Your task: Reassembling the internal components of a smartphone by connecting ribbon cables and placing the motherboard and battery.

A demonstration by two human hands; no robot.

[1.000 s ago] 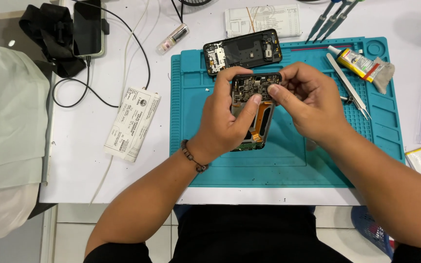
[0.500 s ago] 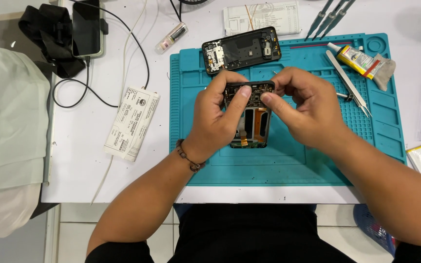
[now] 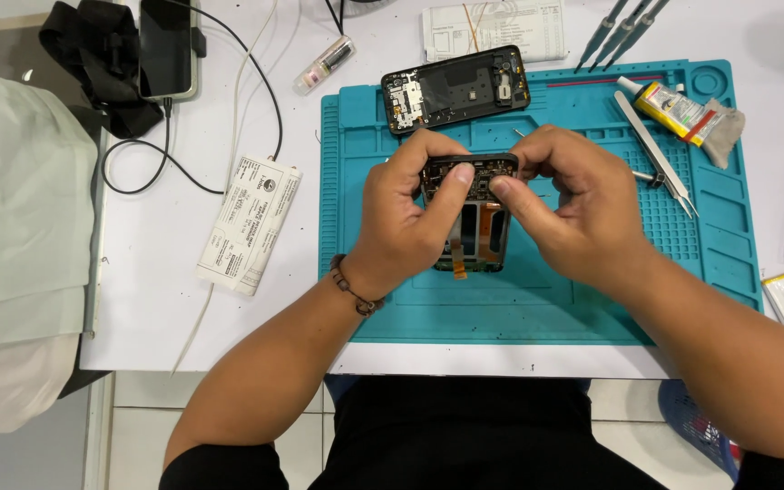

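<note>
Two hands meet over the middle of the teal repair mat on the white bench. Going left to right: a folded white leaflet lies left of the mat. The left hand, a beaded bracelet at its wrist, wraps the left edge of an opened phone frame, thumb pressed on its top end. The frame sits between both sets of fingers, lower part showing below them with an orange flex cable. The right hand has its fingers closed on the frame's upper right edge. A second phone housing lies above, tweezers and a glue tube to the right.
</note>
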